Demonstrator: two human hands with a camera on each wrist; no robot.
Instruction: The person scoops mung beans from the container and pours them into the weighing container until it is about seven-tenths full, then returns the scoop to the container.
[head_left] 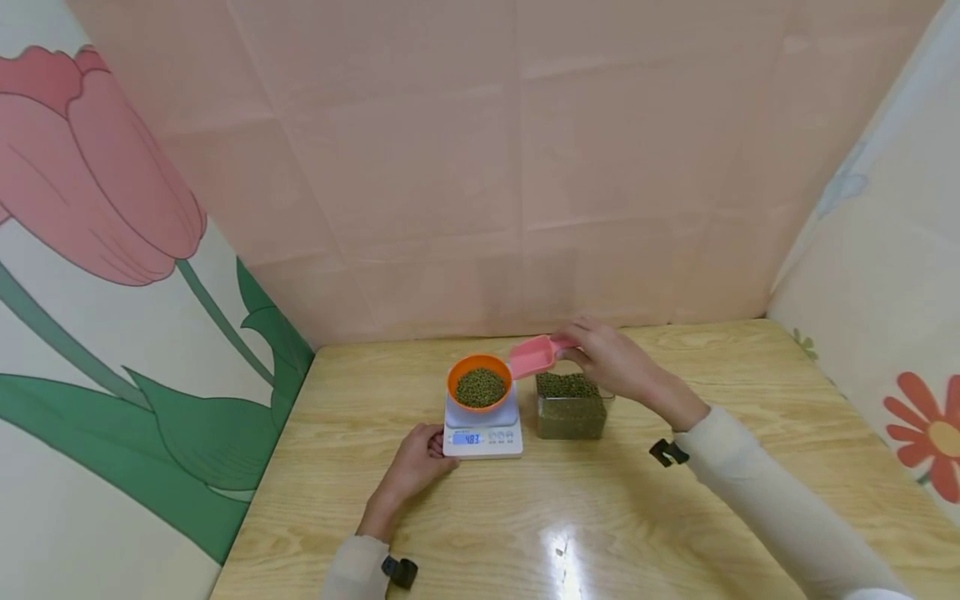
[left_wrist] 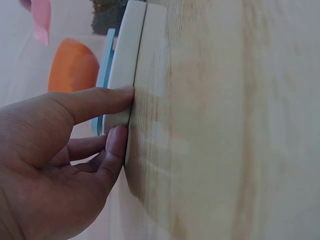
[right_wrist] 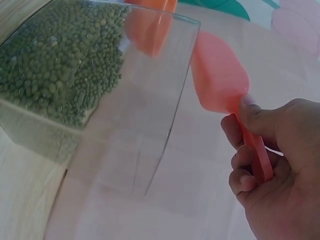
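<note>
An orange bowl [head_left: 481, 400] with green mung beans [head_left: 480, 388] in it stands on a white kitchen scale [head_left: 483, 446], whose lit display reads about 483. My left hand [head_left: 416, 457] holds the scale's front left corner between thumb and curled fingers; the left wrist view shows the thumb [left_wrist: 107, 101] along its edge. Up at the right of the bowl, my right hand [head_left: 600, 354] grips a pink scoop [head_left: 533, 357] by its handle. The scoop's tip overlaps the bowl's right rim in the head view, and no beans show in it. In the right wrist view, fingers wrap the handle.
A clear rectangular container [head_left: 572, 418] of mung beans stands right of the scale, below the right hand. The wooden table [head_left: 360, 383] ends at a pink cloth backdrop [head_left: 450, 283]. Flower-printed panels [head_left: 142, 367] stand at both sides.
</note>
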